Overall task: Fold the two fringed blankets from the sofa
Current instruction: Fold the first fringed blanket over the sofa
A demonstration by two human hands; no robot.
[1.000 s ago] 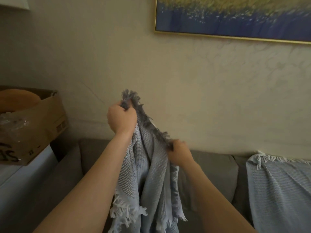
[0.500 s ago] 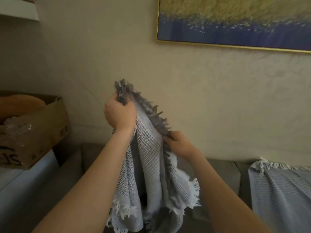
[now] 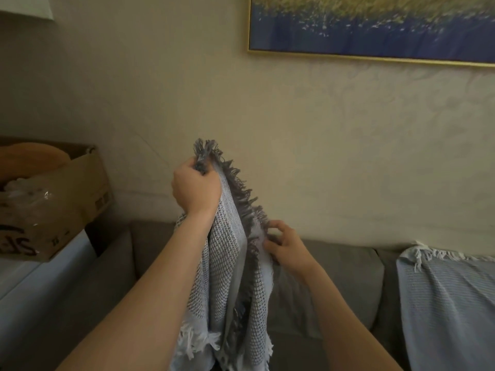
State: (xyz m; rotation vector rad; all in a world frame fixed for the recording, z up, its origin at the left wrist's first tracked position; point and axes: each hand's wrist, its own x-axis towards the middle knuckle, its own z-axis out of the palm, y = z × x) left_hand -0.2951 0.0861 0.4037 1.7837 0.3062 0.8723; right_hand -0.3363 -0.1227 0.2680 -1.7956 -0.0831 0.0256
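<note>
A grey fringed blanket (image 3: 227,263) is held up at frame centre, in front of the grey sofa (image 3: 334,285). Its bunched top corner is gripped in the closed left hand (image 3: 197,190), with fringe standing above the knuckles. Lower and to the right, the fringed edge is pinched by the right hand (image 3: 285,243), fingers curled. The remainder hangs between the forearms. A pale blue fringed blanket (image 3: 450,303) is draped over the sofa at lower right. A cardboard box (image 3: 67,199) is noted at left.
</note>
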